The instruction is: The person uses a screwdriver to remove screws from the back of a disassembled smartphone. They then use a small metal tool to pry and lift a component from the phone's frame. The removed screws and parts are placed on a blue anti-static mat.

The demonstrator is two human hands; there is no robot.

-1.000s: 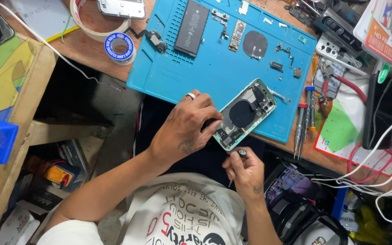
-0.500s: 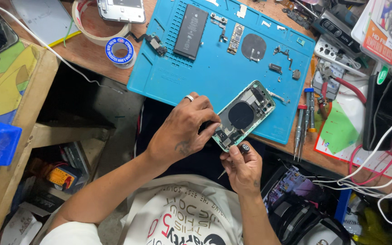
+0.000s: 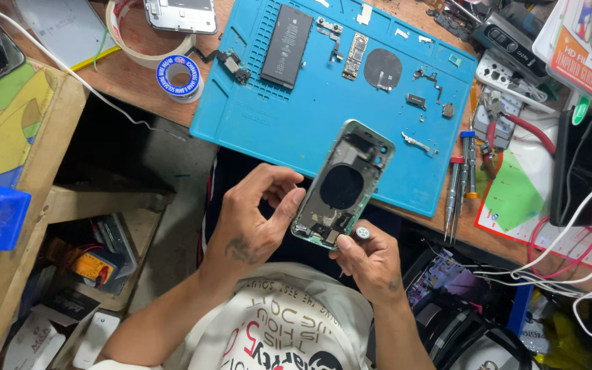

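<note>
An opened phone housing [image 3: 344, 183] with a green rim and a round black patch in its middle is held over the near edge of the blue work mat [image 3: 289, 123]. My left hand [image 3: 258, 219] grips the housing's left edge, thumb pressed against the rim and fingers curled above. My right hand [image 3: 373, 264] is at the housing's lower end, closed around a small screwdriver [image 3: 362, 233] whose silver cap points up. The screwdriver's tip is hidden.
On the mat lie a black battery [image 3: 287, 46], a small circuit board [image 3: 355, 46], a round coil [image 3: 383, 68] and loose small parts. Screwdrivers [image 3: 462, 181] lie at its right edge. A tape roll [image 3: 178, 77] sits left; cables [image 3: 584, 226] sit right.
My left hand has slid off the top of the housing to its left edge, uncovering it. The housing now sits more upright and closer. My right hand stays at its lower end.
</note>
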